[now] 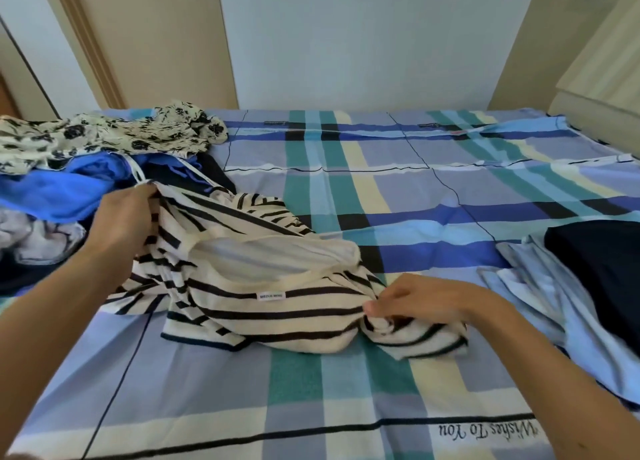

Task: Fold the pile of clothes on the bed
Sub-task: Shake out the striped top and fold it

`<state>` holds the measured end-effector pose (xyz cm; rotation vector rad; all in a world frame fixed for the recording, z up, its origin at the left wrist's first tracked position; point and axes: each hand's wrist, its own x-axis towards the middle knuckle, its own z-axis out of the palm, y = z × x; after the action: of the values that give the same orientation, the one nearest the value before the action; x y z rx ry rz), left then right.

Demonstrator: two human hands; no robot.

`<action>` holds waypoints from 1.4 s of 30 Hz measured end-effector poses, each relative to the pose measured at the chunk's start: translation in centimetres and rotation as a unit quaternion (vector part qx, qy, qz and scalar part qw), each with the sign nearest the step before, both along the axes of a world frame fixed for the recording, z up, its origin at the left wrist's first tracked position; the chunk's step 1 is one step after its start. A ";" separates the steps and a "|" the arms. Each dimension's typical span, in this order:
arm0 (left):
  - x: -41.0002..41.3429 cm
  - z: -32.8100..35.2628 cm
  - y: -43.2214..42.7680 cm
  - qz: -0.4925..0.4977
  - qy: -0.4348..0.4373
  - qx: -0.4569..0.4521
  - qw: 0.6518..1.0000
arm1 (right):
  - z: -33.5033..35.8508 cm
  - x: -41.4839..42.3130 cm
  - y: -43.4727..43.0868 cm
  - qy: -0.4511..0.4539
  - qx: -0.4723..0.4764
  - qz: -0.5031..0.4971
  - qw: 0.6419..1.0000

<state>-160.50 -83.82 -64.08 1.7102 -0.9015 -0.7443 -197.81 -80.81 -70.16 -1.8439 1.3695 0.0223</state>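
A cream shirt with black stripes point(277, 307) lies rumpled in the middle of the plaid bed sheet point(398, 189), its neck opening facing me. My left hand point(124, 217) grips the shirt's upper left edge near the pile. My right hand point(415, 300) pinches bunched striped fabric at the shirt's right side. The pile of unfolded clothes sits at the left: a cream floral garment point(114, 134) on top of a bright blue one point(69, 186), with pale grey cloth point(38, 238) below.
A dark navy folded piece point(602, 265) rests on light blue cloth point(554, 304) at the right edge of the bed. A wall point(363, 37) and beige panels stand behind the bed. Embroidered lettering point(488, 430) runs along the sheet's near edge.
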 end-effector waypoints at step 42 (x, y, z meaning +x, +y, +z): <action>3.7 6.2 -0.3 -0.298 -0.462 -0.004 0.835 | 8.2 -3.4 -1.3 -0.079 -0.247 -0.237 0.936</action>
<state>-156.75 -84.15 -57.84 1.7750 -2.1704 -0.2291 -201.20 -82.08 -61.92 -1.7950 1.7776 -0.7660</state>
